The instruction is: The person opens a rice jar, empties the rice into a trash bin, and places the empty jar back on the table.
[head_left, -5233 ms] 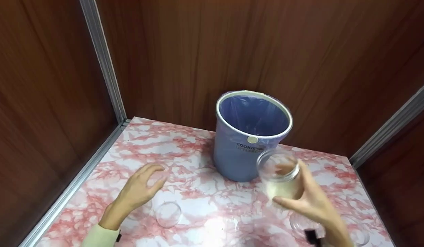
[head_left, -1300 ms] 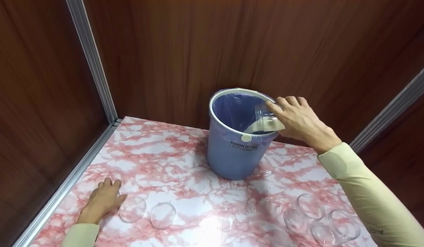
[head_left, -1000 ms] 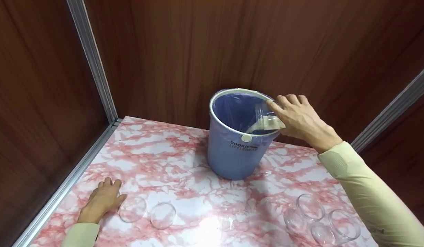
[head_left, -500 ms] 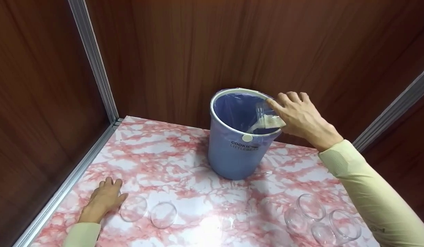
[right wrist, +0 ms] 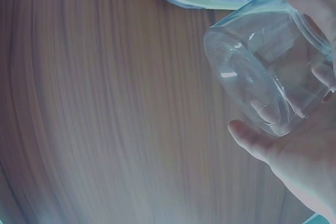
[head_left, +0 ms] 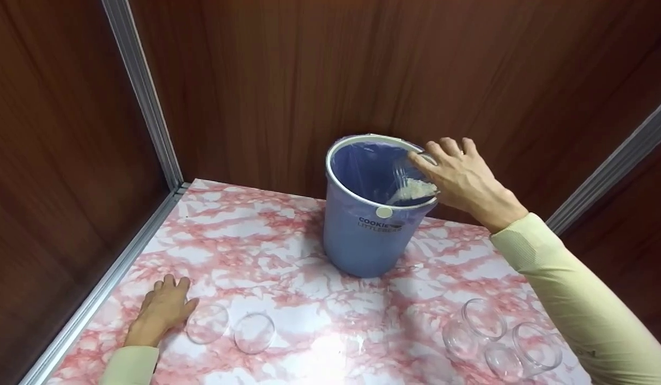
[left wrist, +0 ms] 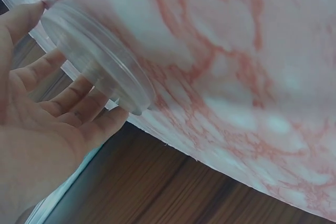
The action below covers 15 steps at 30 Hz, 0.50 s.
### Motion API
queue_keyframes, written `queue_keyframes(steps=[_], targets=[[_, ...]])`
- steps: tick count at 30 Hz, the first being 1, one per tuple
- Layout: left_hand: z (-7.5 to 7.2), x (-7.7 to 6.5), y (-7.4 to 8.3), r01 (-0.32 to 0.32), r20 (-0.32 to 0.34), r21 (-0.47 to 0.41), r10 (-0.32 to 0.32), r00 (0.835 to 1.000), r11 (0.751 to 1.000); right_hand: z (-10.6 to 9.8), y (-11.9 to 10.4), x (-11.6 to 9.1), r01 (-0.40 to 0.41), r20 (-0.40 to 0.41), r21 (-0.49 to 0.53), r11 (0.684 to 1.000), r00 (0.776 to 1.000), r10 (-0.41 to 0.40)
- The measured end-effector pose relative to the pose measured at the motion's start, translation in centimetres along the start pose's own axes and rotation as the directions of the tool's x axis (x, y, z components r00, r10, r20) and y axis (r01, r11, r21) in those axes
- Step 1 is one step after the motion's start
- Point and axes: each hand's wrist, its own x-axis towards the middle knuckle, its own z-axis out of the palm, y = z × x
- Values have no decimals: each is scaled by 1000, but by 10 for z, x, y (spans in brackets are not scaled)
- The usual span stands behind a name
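My right hand (head_left: 461, 176) grips a clear jar (right wrist: 257, 66) on its side over the rim of the blue bin (head_left: 362, 243). Pale, grainy stuff (head_left: 415, 189) shows inside the jar and trails at its mouth, which faces down into the bin. The bin has a pale rim and a bag liner. Low at the tabletop on the left, my left hand (head_left: 162, 310) holds a clear round lid (left wrist: 100, 59) between thumb and fingers; from above, the hand hides most of it. Two more clear lids (head_left: 254, 332) lie flat just to its right.
Two clear jars (head_left: 485, 321) stand close together near the table's right front, under the right forearm. The table (head_left: 287, 256) has a red and white marbled top. Wooden panels (head_left: 287, 80) rise behind and at both sides, with metal strips in the corners.
My right hand has carried the jar from in front of the bin up to its mouth and tipped it. Lately the pale stuff inside has shrunk. The left hand moved left, then stayed put.
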Motion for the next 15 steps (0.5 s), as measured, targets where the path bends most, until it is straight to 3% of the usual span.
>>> queue_keyframes(steps=[15], targets=[[-10, 6, 6, 48, 120, 12, -49, 992, 999, -1, 3, 0, 2, 16, 1, 1000, 1000, -2]])
